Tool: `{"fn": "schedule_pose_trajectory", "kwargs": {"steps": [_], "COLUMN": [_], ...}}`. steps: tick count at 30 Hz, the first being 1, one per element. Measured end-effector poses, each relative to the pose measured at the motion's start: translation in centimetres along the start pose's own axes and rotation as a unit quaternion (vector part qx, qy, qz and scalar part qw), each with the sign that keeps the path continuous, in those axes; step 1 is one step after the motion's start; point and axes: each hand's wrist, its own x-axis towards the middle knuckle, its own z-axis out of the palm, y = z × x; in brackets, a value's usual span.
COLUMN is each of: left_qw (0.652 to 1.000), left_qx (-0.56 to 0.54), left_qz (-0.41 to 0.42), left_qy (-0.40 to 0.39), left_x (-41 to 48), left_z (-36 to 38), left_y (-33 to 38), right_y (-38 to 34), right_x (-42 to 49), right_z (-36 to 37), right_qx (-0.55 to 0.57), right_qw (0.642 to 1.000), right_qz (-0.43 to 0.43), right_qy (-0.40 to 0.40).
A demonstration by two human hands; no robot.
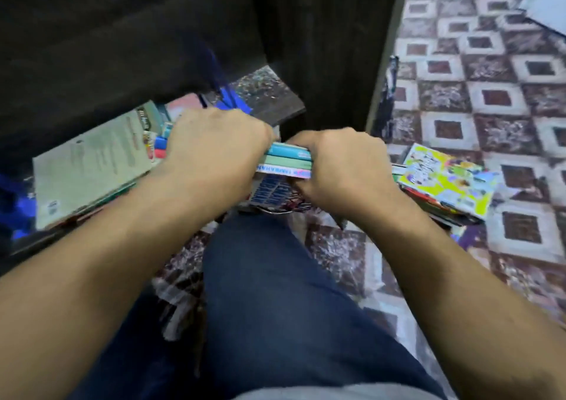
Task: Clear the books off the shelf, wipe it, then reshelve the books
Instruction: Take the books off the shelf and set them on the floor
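Gripping a small stack of books (pixel 286 160) from both ends, with the left hand (pixel 214 151) curled over the left end and the right hand (pixel 343 167) curled round the right end, both squeezing inward and carrying nothing else. Holding that stack low at the mouth of the dark shelf (pixel 122 47), just beyond the knee (pixel 275 292), between a pale green book (pixel 88 167) lying at the left and a loose pile of books (pixel 444 185) lying on the patterned floor (pixel 490 99) at the right. Risking a spill here: pinching several thin books by the ends alone, so letting the middle ones slide out downward should the squeeze slacken, or fanning the lower covers, splaying at the near side. Risking also a knock against the small board (pixel 275 102) just beyond the knuckles, or against the upright side panel (pixel 337 47) to the far right of the stack, if lifting steeply. Brushing close to something blue (pixel 223 99) at the far edge of the left hand, too blurred to name, possibly a cloth, and liable to snag. Finding open room mostly to the right, over bare floor between the panel and the pile, and near, above the knee; little to the left, crowded by the green book, and none farther in under the dark shelf.
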Motion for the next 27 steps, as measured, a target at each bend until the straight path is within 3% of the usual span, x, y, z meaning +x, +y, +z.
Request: {"fn": "schedule_pose_trajectory", "kwargs": {"steps": [6,13,16,24,27], "left_qw": [0.990,0.947,0.930,0.931,0.924], "left_qx": [-0.053,-0.139,-0.157,-0.104,-0.035], "left_qz": [0.129,0.263,0.278,0.282,0.320], "left_qy": [0.002,0.123,0.179,0.207,0.206], "left_x": [3.5,6.6,8.4,12.0,12.7], "left_z": [1.2,4.8,5.3,6.4,7.8], "left_y": [9.3,14.9,15.1,15.7,16.6], "right_y": [8.7,16.8,19.5,25.5,28.0], "right_x": [-6.1,-9.2,-9.6,-7.1,-5.4], "right_z": [1.3,2.6,2.0,-0.2,0.2], "right_qx": [0.017,-0.053,-0.073,-0.134,-0.168], "right_qw": [0.998,0.990,0.984,0.963,0.949], "right_qz": [0.063,0.127,0.156,0.220,0.232], "right_qy": [-0.006,-0.037,-0.043,0.073,0.130]}}
